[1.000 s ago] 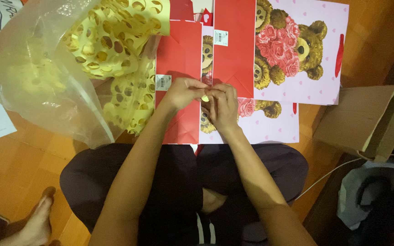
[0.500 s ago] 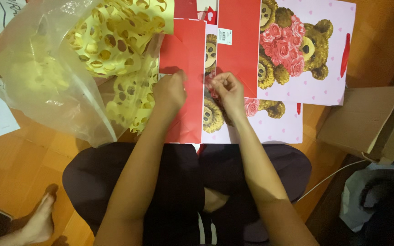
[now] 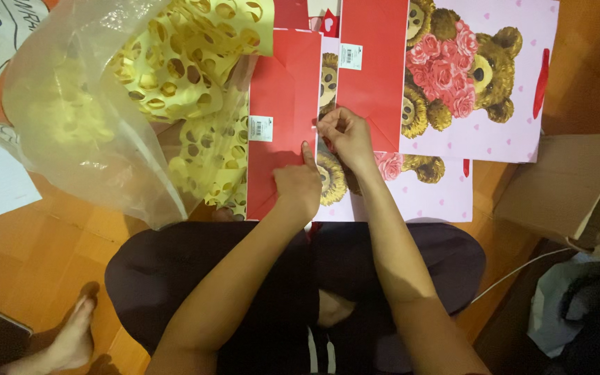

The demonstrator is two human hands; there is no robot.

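Note:
A flattened gift bag (image 3: 282,90) with red side panels and a teddy-bear print lies on the floor in front of my crossed legs. My left hand (image 3: 298,186) rests on it with the fingers curled and the index fingertip pressing on the edge of the red panel. Just above it, my right hand (image 3: 345,135) pinches the bag's paper edge at the gap between the two red panels. What is between those fingertips is too small to make out.
A second bear-print bag (image 3: 501,83) lies to the right, partly under the first. A clear plastic bag (image 3: 71,125) with yellow cut-out paper (image 3: 189,62) sits at the left. At the right are a cardboard box (image 3: 571,187), a white cable (image 3: 515,274) and dark cloth (image 3: 585,312). A bare foot (image 3: 71,340) is at bottom left.
The hands, joined over the bag a second ago, have come apart. My left hand dropped lower with its index finger on the red panel, and my right hand moved up to the panel gap.

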